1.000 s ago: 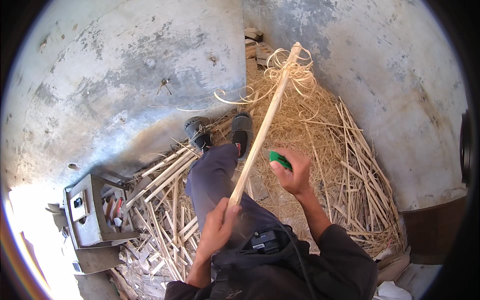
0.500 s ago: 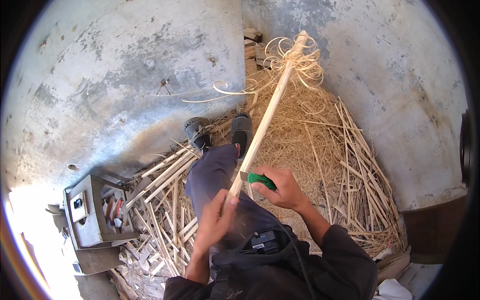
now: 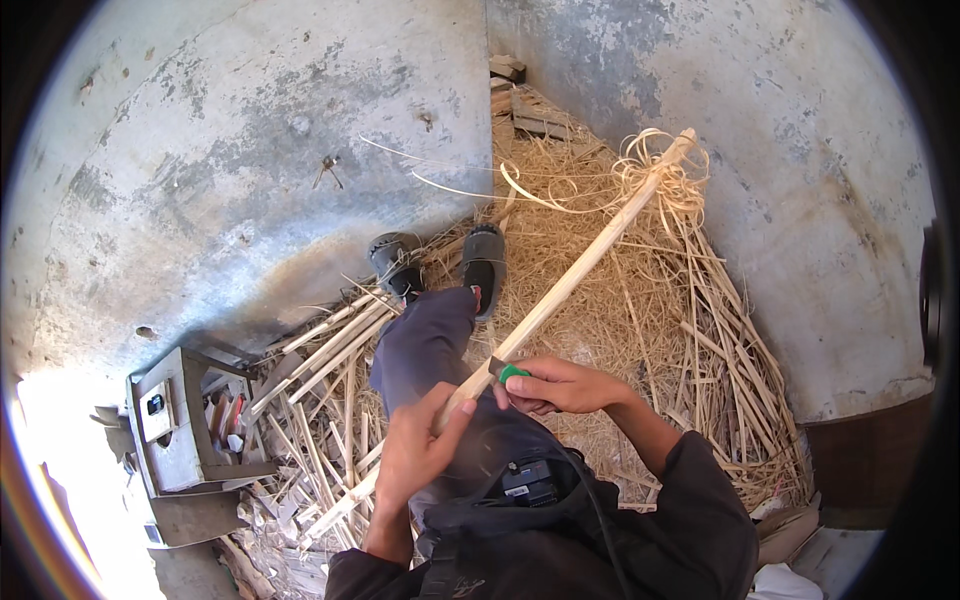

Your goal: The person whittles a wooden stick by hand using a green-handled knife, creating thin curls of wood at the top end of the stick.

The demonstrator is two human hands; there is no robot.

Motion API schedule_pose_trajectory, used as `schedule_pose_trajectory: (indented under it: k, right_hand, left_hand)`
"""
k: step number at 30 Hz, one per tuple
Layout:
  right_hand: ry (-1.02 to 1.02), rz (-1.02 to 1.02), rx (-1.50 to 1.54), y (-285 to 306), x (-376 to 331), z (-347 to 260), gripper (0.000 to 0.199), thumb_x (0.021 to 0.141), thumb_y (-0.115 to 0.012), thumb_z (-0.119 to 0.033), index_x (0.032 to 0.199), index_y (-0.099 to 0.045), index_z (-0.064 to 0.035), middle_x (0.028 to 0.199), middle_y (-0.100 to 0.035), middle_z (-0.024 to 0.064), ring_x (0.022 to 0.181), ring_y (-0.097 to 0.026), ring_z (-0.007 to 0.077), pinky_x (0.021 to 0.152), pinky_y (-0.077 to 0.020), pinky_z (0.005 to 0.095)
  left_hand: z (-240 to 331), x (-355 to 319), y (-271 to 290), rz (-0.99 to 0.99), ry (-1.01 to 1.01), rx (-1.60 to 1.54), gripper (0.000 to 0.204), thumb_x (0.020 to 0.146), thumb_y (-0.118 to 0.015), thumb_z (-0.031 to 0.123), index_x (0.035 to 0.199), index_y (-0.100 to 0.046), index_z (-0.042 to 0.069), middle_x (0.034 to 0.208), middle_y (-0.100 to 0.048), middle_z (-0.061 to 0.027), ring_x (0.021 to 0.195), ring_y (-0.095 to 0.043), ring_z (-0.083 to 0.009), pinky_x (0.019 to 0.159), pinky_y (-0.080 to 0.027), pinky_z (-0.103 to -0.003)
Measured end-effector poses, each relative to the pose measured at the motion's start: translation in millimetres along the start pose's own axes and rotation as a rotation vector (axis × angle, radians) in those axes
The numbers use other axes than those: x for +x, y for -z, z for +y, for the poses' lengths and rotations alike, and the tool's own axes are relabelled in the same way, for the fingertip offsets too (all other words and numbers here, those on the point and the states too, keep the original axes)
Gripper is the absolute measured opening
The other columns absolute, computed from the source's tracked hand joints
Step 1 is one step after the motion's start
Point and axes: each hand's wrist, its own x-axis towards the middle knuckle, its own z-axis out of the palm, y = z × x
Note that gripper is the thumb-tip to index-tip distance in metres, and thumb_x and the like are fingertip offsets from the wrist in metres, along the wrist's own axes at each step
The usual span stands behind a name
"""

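Observation:
A long pale wooden stick (image 3: 575,275) slants across my lap, its far end up to the right and its near end past my left wrist. Curled wood shavings (image 3: 680,180) cluster round that far end, and a few long strands trail off to the left. My left hand (image 3: 420,445) is wrapped round the stick near its lower part. In my right hand (image 3: 560,385) is a green-handled knife (image 3: 513,373), its short blade against the stick just beyond my left hand. Most of the handle is hidden by my fingers.
Fine shavings (image 3: 570,240) cover the floor ahead of my feet. Split sticks (image 3: 740,370) line the right wall, and more sticks (image 3: 330,350) lie on the left. A worn wooden stool (image 3: 190,430) stands at the left. Walls (image 3: 300,120) meet in the far corner.
The stick has swung so its far end sits lower and farther right, and its near end now shows beyond my left wrist. My right hand has turned with the knife and come slightly lower.

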Motion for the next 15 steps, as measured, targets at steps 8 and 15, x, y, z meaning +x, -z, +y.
schedule_pose_trajectory:
  k: [8,15]
  right_hand:
    - [-0.183,-0.061,0.207,2.9,-7.6,0.4,0.042,0.118,-0.048,-0.047,0.095,-0.053,-0.0115,0.074,-0.038,-0.0094,0.059,-0.031,0.0025,0.052,-0.0235,0.0231]
    - [-0.166,-0.033,0.119,-2.2,-12.9,-4.1,0.043,0.118,-0.048,-0.048,0.090,-0.052,-0.0151,0.072,-0.040,-0.0107,0.060,-0.034,0.0025,0.052,-0.0265,0.0231]
  left_hand:
    - [-3.0,0.9,-0.7,0.043,-0.077,0.007,0.019,0.104,-0.072,0.020,0.100,-0.071,0.002,0.059,-0.055,-0.0104,0.049,-0.050,-0.0159,0.051,-0.036,-0.036]
    - [-5.6,-0.1,0.5,0.035,-0.089,-0.015,0.019,0.104,-0.073,0.020,0.097,-0.072,0.002,0.058,-0.052,-0.0066,0.049,-0.046,-0.0122,0.051,-0.034,-0.034]
